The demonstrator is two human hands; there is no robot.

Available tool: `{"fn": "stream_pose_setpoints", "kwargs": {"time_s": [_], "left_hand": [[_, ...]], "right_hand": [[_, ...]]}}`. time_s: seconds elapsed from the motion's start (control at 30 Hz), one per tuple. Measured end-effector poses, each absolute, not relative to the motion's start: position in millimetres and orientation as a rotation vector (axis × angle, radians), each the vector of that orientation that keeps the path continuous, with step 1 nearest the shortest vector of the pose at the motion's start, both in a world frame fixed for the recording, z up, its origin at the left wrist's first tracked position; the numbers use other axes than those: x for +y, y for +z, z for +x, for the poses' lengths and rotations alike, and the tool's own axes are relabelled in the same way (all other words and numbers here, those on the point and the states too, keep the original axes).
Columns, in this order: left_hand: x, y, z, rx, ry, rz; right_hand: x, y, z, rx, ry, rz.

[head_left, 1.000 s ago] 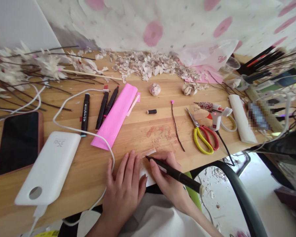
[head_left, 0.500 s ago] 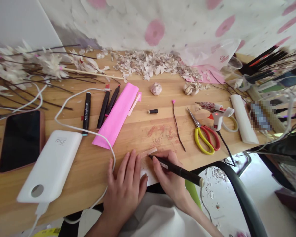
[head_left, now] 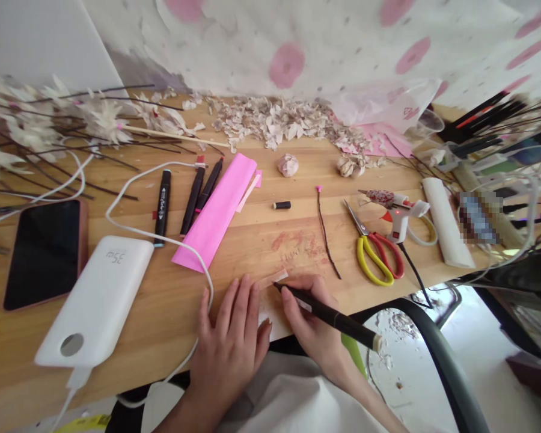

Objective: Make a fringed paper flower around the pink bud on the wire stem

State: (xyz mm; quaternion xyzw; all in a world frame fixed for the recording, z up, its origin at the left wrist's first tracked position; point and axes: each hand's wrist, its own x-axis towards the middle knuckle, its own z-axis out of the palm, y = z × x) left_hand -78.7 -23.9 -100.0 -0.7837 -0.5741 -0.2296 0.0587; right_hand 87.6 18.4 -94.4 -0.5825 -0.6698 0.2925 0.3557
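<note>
Wooden tabletop (head_left: 234,252) is filling the view, white power bank (head_left: 94,300) lying just left of the action! Left hand (head_left: 229,343) is resting open, fingers spread, thumb against a pale paper strip (head_left: 268,316) at the near edge, and right hand (head_left: 311,322) is gripping a black marker (head_left: 333,316) (tip right on that paper).

- White power bank (head_left: 94,300), near left on the wooden counter (head_left: 162,313): "35W" in grey at its far end.
- Upright-lying black marker (head_left: 162,207), left of centre: white lettering along the barrel, too small to read.
- Plastic bag (head_left: 383,102), far right: small pink logo, unreadable.
- Pixelated patch (head_left: 476,218), right: nothing legible.
</note>
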Motion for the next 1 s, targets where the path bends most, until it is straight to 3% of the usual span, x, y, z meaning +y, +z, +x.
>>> {"fn": "stream_pose_setpoints", "kwargs": {"time_s": [1.0], "left_hand": [[-25,-101,-78,-1.744,-0.705,-2.373]], "right_hand": [[19,-98,98,-1.700,0.747,-1.521]]}}
